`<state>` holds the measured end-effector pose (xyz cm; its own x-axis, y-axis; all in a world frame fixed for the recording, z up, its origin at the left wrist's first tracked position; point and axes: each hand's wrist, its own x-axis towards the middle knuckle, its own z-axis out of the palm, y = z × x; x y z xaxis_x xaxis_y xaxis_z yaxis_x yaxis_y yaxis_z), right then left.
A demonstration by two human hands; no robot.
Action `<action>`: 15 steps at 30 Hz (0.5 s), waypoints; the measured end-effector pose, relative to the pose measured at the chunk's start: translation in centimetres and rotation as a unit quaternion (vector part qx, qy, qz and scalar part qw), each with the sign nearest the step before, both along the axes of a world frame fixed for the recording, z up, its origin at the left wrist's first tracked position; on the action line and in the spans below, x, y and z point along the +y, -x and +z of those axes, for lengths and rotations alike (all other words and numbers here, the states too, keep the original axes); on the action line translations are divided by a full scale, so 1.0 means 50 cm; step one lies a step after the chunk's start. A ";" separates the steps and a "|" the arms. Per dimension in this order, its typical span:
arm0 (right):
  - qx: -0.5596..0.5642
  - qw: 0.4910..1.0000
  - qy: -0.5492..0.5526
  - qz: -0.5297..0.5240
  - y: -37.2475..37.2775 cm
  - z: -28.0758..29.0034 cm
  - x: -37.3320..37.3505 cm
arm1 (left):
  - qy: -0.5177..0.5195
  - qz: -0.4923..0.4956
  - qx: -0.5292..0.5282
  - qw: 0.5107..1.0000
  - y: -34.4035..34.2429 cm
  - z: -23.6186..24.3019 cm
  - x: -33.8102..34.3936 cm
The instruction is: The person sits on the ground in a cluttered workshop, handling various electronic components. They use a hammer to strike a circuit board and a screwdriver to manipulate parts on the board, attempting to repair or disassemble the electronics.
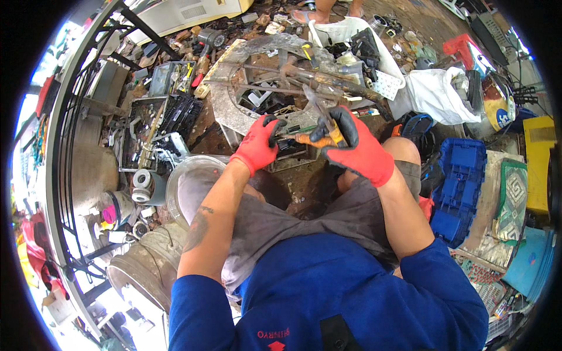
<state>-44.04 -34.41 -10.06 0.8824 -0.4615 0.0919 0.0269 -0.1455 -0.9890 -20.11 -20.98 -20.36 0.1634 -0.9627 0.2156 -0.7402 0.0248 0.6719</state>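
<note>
Pliers gripped in my right hand, fingers closed round orange handles. Left hand pinches small part over scrap pile. I advise steadying part before squeezing.

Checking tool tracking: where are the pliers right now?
Head view, centre: the orange-handled pliers are gripped in the right hand, with the left hand beside them, over the rusty metal scrap.

Bright daylight, blown-out glare at left, heavy fisheye rim distortion.
</note>
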 end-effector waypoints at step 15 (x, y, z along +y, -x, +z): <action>-0.053 0.981 -0.180 -0.046 0.063 -0.058 0.018 | -0.036 -0.035 0.027 0.998 -0.015 0.020 -0.005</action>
<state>-47.18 -33.50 -12.94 0.8295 -0.5585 -0.0018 0.1360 0.2052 -0.9692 -19.34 -21.22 -19.34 0.1049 -0.9847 0.1390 -0.7016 0.0258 0.7121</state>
